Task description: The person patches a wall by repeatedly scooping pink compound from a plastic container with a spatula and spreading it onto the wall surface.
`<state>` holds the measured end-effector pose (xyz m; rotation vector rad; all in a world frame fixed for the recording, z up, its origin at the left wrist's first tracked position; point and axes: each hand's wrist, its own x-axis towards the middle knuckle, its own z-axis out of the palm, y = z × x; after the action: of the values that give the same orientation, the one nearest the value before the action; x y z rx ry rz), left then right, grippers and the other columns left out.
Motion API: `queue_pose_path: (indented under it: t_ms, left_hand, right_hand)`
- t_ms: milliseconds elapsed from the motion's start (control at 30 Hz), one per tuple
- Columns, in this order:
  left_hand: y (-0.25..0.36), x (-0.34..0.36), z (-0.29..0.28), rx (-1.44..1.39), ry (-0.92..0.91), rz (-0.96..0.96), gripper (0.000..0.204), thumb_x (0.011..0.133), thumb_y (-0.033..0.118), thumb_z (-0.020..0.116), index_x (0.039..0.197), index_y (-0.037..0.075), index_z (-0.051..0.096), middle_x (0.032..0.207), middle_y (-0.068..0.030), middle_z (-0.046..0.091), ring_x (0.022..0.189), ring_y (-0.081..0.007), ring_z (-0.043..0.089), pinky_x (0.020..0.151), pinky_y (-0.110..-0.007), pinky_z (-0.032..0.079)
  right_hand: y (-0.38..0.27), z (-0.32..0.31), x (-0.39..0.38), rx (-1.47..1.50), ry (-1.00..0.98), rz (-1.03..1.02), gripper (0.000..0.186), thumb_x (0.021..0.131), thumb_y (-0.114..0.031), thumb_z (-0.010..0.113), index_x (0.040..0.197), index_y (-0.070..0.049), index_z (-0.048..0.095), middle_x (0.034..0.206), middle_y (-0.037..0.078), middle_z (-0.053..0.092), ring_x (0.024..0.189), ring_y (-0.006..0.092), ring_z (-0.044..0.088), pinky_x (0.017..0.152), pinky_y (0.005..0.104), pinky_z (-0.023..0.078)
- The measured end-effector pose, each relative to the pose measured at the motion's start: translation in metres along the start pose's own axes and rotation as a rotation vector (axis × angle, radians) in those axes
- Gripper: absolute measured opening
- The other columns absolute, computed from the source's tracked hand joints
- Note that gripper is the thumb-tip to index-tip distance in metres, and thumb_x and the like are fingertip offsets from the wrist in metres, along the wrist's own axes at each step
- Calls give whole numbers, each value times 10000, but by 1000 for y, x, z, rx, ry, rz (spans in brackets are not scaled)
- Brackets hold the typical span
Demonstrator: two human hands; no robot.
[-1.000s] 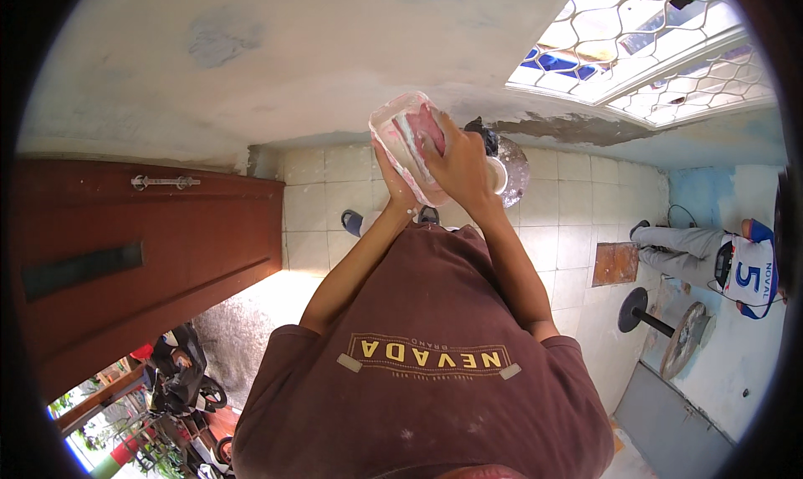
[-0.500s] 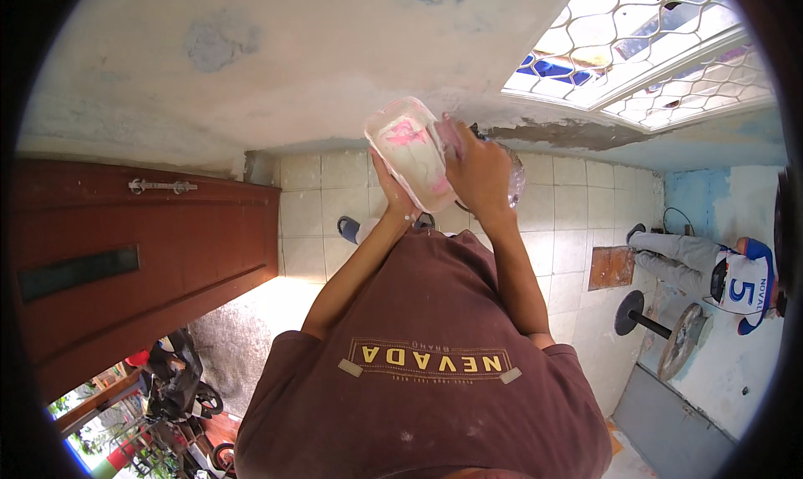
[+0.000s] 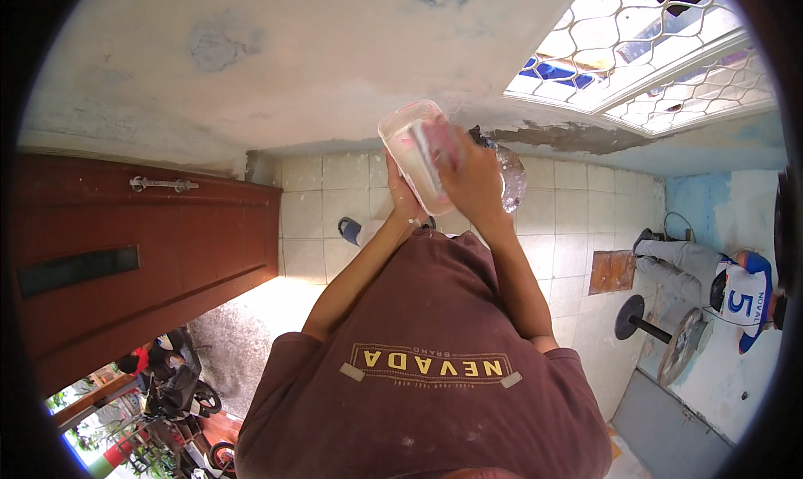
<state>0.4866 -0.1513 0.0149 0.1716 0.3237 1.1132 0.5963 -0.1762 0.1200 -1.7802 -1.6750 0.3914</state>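
Translucent pinkish plastic container [image 3: 416, 157], rectangular with rounded corners, is held up in front of the person's chest, between both hands and above a floor of pale square tiles [image 3: 322, 207]. The left hand [image 3: 404, 201] supports it from below and from the left side, with the fingers closed against its wall. The right hand [image 3: 470, 178] lies over its right side, and its grip is closed around the container edge; a clear crumpled plastic bag [image 3: 508, 178] shows just behind this hand, but I cannot tell if the hand holds it too. The person wears a brown short-sleeved shirt [image 3: 427, 370]. About the room: a dark red wooden door [image 3: 125, 261] with a metal bolt stands open at the left, and near its lower part some motorcycles [image 3: 171, 387] are parked outside. A stained whitish plaster wall [image 3: 276, 52] fills the upper part of the view, with a window behind a white metal grille [image 3: 644, 44] at the upper right. At the right, a light blue wall [image 3: 711, 203] has grey trousers [image 3: 673, 257] and a white and blue sports shirt [image 3: 740, 299] beside it, and a barbell with round weight plates [image 3: 661, 332] rests on the floor. A dark sandal [image 3: 349, 228] lies on the tiles near the left hand. Compared with half a second ago, the container is tilted a little more upright and the right hand covers more of its side; the hands are at almost the same place.
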Motion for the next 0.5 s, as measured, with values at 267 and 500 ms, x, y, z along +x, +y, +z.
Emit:
queue_pose_path:
  t_ms: [267, 500]
  left_hand:
    - [4, -6, 7, -32, -75, -59, 668, 1023, 601, 339, 1481, 123, 434, 1417, -98, 553, 1277, -281, 564, 1091, -457, 471]
    - [-2, -2, -7, -51, -13, -48, 611, 1047, 556, 351, 1456, 116, 465, 1400, -96, 568, 1269, -274, 568, 1086, -446, 473]
  right_hand:
    - [-14, -32, 2, 70, 73, 81, 374, 924, -207, 612, 1267, -57, 595, 732, 206, 663, 625, 403, 651, 603, 497, 521]
    - [11, -6, -7, -205, -238, -32, 391, 879, -101, 565, 1242, 37, 524, 707, 262, 652, 656, 450, 665, 610, 536, 531]
